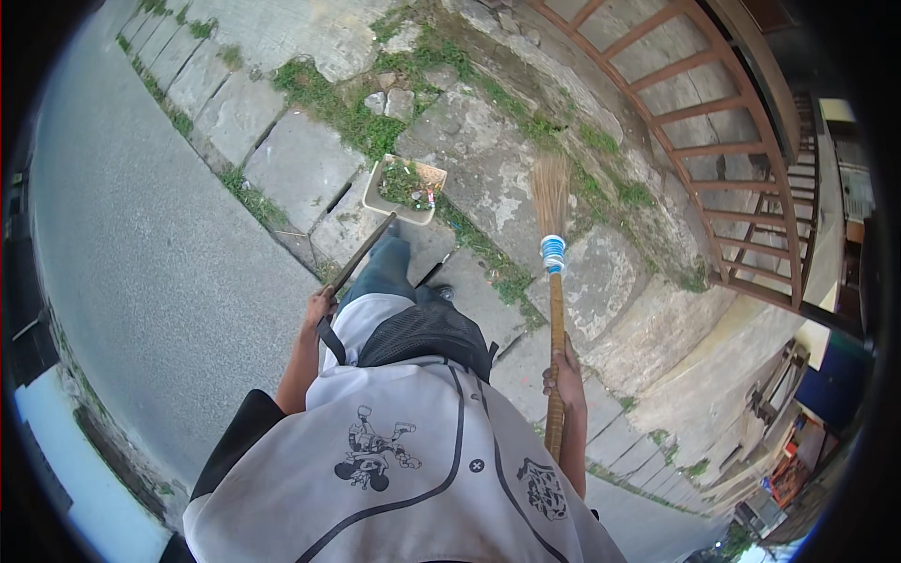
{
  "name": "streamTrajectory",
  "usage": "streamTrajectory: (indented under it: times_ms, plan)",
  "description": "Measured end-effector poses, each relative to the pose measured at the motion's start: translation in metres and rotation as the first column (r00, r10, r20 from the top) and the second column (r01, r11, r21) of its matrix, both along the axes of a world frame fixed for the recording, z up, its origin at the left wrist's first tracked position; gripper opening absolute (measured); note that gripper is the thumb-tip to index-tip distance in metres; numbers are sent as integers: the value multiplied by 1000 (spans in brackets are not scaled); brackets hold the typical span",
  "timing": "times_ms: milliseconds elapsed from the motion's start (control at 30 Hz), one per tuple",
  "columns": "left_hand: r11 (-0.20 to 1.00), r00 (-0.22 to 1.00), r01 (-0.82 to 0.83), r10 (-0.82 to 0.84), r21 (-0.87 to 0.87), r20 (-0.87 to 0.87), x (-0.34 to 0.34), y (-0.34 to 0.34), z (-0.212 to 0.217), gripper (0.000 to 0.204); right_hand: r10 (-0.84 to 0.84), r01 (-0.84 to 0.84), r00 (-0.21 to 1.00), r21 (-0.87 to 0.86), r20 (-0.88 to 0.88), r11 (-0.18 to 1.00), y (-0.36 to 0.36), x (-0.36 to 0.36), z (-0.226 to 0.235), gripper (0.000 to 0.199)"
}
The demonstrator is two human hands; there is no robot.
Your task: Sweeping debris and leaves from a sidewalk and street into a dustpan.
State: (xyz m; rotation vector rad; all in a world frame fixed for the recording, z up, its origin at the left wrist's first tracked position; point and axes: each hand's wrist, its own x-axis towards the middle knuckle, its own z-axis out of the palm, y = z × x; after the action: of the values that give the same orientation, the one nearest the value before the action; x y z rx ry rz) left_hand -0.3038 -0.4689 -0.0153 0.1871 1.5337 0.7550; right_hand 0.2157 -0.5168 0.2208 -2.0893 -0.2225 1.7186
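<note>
Left hand (321, 307) gripping stick (361, 254), right hand (566, 377) clasping broom (556, 310), its end hidden by shirt (413, 441)

1. Left forearm (297, 373): bare, extending forward and slanting slightly inward beside the trunk (413, 450).
2. Left hand (321, 306): curled into a grip; finger detail too small to distinguish.
3. Right forearm (574, 439): bare, directed nearly straight forward.
4. Right hand (566, 377): wrapped in a grip, well apart from the left hand and less far forward.
</note>
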Motion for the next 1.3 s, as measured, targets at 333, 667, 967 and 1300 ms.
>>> streamTrajectory:
  times_ms: [333,667,967,1300]
  plan:
    - [954,953,-289,294,77,-73,-150,43,11,31,188,-182,978,67,-88,981,170,-175,-23,55]
    - [937,935,-315,333,151,-119,-346,291,64,37,213,-205,971,86,-108,975,401,-376,-6,54]
    - [893,907,-387,414,229,-84,-470,599,24,32,252,-229,963,203,-95,952,655,-472,-24,57]
    - [828,869,-488,489,277,69,-556,970,83,31,395,-363,909,212,-135,907,1121,-588,0,56]
